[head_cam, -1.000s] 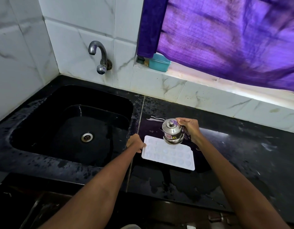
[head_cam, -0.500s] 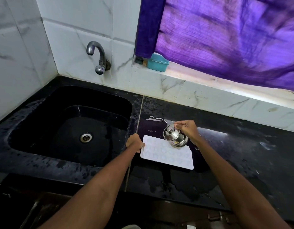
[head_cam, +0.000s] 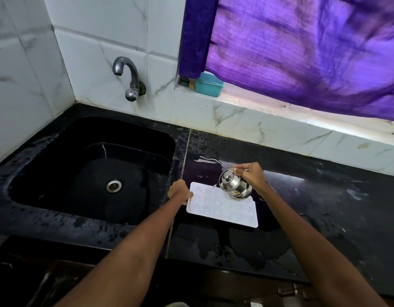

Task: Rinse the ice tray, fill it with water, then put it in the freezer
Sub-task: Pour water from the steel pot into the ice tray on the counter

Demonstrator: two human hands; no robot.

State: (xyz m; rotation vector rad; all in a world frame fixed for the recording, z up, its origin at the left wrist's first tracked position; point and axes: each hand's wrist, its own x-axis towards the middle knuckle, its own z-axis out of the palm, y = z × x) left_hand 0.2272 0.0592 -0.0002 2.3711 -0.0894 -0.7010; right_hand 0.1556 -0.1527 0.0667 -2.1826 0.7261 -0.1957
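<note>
Nearest the camera, two bare forearms are seen reaching forward over the front edge of a wet black counter [head_cam: 324, 196]. Water is pooled on its surface in front of a white ice tray [head_cam: 216, 207], which is laid flat on the counter just to the right of the seam beside the sink. The tray's left short edge is gripped by the left hand [head_cam: 179, 192], the fingers being curled round that edge; the fingertips themselves are hidden under the hand. Over the tray's far right part a small steel jug [head_cam: 234, 185] with a knobbed lid is held tilted toward the tray, its lower side just above or touching the cells; which cannot be told. The jug is grasped by the right hand [head_cam: 250, 176], whose fingers are curled and pinched at the jug's top right side. Whether water is leaving the jug cannot be made out.

To the left, a black sink [head_cam: 36, 169] with a metal drain [head_cam: 113, 186] is set into the counter, its rim spotted with water. Beyond it, a curved metal tap [head_cam: 127, 74] is mounted on the white marbled wall tiles. Farther right, a teal plastic box [head_cam: 209, 85] is placed on the window ledge, partly covered by a purple curtain [head_cam: 302, 52].
</note>
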